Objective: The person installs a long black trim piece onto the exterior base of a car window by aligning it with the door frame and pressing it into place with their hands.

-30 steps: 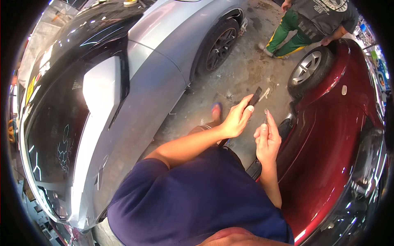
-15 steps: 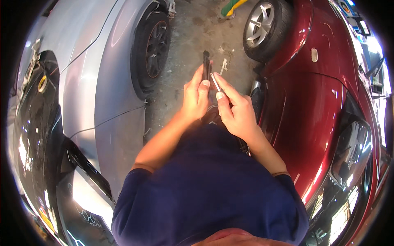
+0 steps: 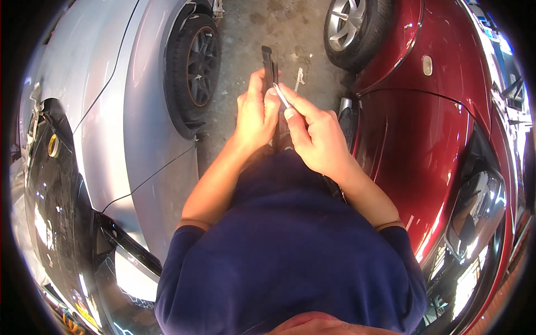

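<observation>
The strip (image 3: 268,58), black and slim, stands up out of the left hand (image 3: 254,114), whose thumb and fingers close around its lower part. To the right of the strip, the right hand (image 3: 318,134) pinches a thin pale stick (image 3: 282,96) between thumb and forefinger, its tip at the strip's edge; whether the two touch is hard to tell at this size. The strip looks light and fairly stiff, perhaps smooth enough to slide in the fingers, and a hold low on its length seems steadiest. The stick looks light too, narrow and easily rolled, so a pinch near its middle should suit it. No container can be made out around the strip. Left of it is a silver car (image 3: 151,84) with a dark wheel (image 3: 202,67) seated in its arch; far left, a tape roll (image 3: 57,147); right, a red car (image 3: 413,151).
</observation>
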Action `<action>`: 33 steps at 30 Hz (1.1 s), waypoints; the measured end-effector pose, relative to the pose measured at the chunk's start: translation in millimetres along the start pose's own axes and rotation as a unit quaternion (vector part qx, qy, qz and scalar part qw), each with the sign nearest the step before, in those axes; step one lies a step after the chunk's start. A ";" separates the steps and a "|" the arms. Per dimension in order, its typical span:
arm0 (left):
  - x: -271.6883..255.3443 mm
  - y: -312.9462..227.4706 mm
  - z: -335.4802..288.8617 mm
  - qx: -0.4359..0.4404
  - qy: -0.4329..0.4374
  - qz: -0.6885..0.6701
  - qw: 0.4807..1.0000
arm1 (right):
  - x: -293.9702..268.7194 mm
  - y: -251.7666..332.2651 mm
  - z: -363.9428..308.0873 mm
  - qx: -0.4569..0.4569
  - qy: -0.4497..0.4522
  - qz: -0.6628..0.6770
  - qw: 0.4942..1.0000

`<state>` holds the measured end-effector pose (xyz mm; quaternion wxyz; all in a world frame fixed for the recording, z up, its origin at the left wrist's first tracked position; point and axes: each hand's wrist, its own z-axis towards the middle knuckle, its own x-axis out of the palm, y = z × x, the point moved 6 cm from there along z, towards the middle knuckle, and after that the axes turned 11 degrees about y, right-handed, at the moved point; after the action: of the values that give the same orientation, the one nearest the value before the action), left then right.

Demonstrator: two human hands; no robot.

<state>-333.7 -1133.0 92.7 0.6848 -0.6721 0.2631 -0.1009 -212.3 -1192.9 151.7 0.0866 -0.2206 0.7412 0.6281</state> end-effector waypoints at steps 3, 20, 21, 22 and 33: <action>0.9 -2.3 3.2 0.011 -0.024 0.016 1.000 | -1.7 -1.3 5.0 0.016 0.008 0.049 0.999; 13.7 -3.7 17.0 -0.004 -0.091 0.051 0.995 | -5.6 -11.5 20.5 0.107 0.021 0.390 0.914; 13.0 -5.3 16.5 0.004 -0.098 0.044 0.994 | -10.0 -10.0 22.1 0.096 0.029 0.337 0.936; 13.5 -5.8 15.8 0.000 -0.097 0.046 0.994 | -14.1 -8.2 22.9 0.085 0.038 0.282 0.955; 8.7 -22.7 13.6 0.038 -0.125 0.044 0.990 | -33.3 -0.5 45.2 0.078 0.150 0.179 0.969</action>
<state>-314.8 -1127.3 112.3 0.7411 -0.6408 0.2004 0.0039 -189.2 -1141.9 155.9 -0.1226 -0.1691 0.8196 0.5335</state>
